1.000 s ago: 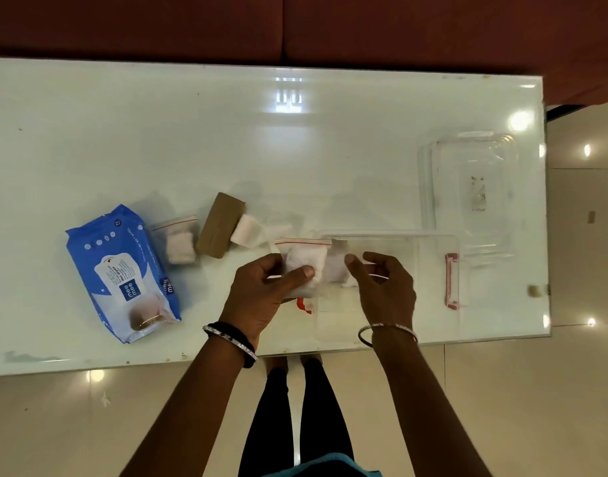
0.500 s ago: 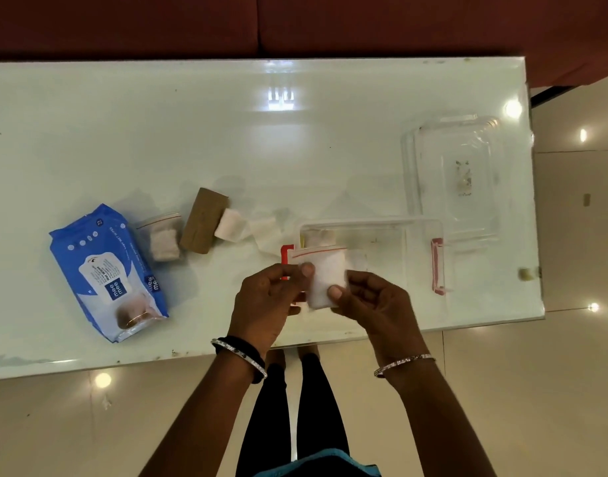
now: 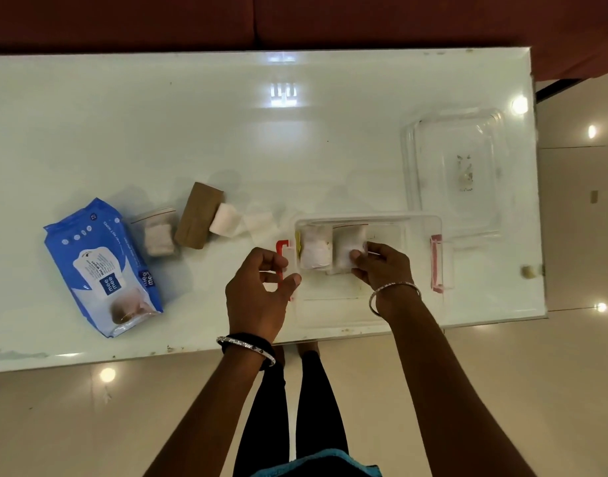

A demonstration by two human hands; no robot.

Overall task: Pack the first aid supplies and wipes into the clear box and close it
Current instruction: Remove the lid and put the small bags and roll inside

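While the right hand (image 3: 381, 266) reached into the clear box (image 3: 423, 232), its fingers pinched a small zip bag of white gauze (image 3: 349, 244) and held it against the box floor, just beside a second white packet (image 3: 314, 253) that already lay at the box's left end. The left hand (image 3: 257, 294) hovered just outside the box's left wall, next to the red latch (image 3: 281, 249), with its fingers loosely curled and nothing between them. The box sat near the front edge of the white table (image 3: 226, 139), and a matching red latch (image 3: 436, 263) showed on its right end. Behind the box to the right lay the clear lid (image 3: 454, 173), flat on the table and apart from the hands. To the left, still outside the box, were a brown roll of bandage (image 3: 197, 218) with a white gauze roll (image 3: 225, 220) touching its right end, another small zip bag (image 3: 156, 230) just left of the brown roll, and a blue pack of wet wipes (image 3: 102, 263) lying at an angle at the far left. A bangle circled each wrist.
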